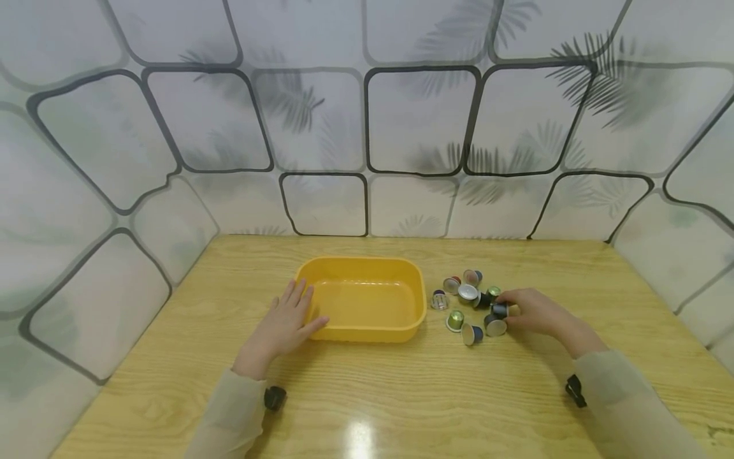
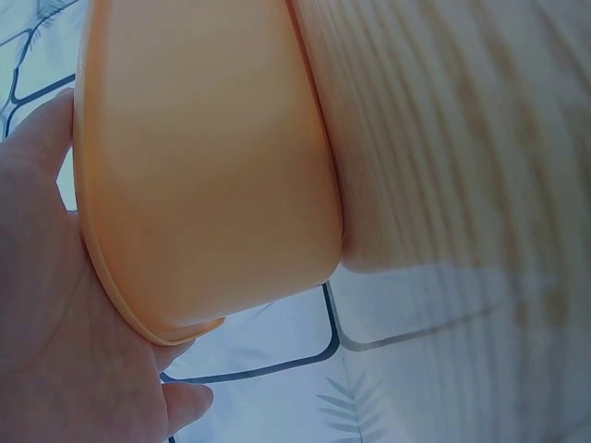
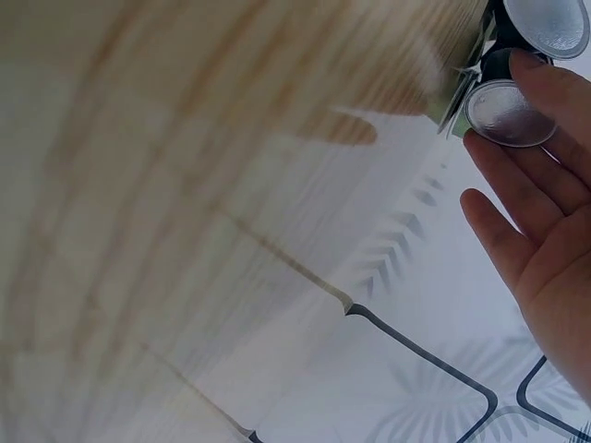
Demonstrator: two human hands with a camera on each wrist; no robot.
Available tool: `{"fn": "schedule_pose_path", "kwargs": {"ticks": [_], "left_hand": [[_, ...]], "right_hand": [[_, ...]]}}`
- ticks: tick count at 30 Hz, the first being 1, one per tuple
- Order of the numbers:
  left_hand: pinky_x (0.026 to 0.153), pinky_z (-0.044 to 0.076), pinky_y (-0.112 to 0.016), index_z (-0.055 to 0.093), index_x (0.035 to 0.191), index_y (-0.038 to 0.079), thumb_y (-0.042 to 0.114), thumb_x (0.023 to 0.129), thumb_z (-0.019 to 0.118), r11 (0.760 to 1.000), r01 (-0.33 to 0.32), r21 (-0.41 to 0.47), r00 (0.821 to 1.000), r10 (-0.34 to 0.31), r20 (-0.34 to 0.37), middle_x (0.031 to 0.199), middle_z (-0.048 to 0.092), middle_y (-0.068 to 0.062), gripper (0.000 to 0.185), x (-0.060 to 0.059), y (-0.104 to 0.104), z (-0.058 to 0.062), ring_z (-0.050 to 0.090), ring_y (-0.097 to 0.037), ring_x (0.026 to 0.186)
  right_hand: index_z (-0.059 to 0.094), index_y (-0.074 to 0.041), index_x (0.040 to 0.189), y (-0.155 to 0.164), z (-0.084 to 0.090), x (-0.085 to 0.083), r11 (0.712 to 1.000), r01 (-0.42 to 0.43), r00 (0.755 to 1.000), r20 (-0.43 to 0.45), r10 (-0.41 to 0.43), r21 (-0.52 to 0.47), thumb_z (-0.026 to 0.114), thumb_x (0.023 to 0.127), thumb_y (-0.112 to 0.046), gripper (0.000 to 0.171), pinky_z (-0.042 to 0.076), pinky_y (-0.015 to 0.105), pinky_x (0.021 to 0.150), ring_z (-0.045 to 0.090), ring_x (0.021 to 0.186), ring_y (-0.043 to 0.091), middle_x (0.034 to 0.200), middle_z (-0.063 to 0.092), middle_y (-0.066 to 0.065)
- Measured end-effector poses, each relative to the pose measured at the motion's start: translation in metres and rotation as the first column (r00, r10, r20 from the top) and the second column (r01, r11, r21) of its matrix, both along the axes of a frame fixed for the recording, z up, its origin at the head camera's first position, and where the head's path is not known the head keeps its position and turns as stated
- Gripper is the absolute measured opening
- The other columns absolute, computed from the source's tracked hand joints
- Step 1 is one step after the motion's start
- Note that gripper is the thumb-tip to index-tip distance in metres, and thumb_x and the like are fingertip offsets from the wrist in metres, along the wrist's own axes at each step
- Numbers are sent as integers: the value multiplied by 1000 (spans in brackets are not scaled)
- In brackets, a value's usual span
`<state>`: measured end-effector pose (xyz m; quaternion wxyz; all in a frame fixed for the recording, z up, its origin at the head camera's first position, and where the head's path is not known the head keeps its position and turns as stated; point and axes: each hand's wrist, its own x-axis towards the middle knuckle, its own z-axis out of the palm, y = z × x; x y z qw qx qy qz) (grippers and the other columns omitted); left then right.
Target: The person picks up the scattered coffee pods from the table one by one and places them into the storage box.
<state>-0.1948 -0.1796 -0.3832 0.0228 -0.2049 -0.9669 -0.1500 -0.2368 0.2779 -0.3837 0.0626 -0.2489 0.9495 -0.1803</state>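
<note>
A yellow plastic basin [image 1: 367,333] sits on the table. My left hand [image 1: 285,322] rests on its left rim, fingers spread and fairly straight; in the left wrist view the palm lies along the rim beside the basin's outer wall [image 2: 212,166]. My right hand [image 1: 536,312] is at the right of a group of coffee capsules. It pinches a dark coffee capsule [image 1: 500,310] between thumb and fingers. In the right wrist view that capsule's silvery lid [image 3: 510,114] faces the camera, with another capsule [image 3: 551,23] close by.
Several more capsules lie between the basin and my right hand, among them a green capsule [image 1: 455,320], a blue capsule [image 1: 472,335] and a silver-lidded one [image 1: 467,292]. The wooden table [image 1: 367,389] meets a patterned wall covering [image 1: 413,121] at the back and sides.
</note>
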Motion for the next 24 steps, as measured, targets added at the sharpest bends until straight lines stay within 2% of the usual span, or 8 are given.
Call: {"fn": "schedule_pose_path", "kwargs": {"ticks": [13,24], "left_hand": [[97,15,-59,23,137,-7,52,90,37,1000,-1,-7,1000,1,-13,143,11,-24,77,-1,0,-2,6,-39,130],[97,14,-59,22,137,-7,52,90,36,1000,0,-1,1000,0,1,143,10,-24,77,0,0,0,5,-39,130]], "right_hand": [[61,3,98,-6,7,4,1000,-19,997,-78,18,-19,66,76,-4,24,44,47,77,55,93,36,97,62,16],[59,6,104,-11,19,11,1000,-17,986,-165,19,12,69,74,-7,34,45,46,76,56,91,35,98,61,16]]}}
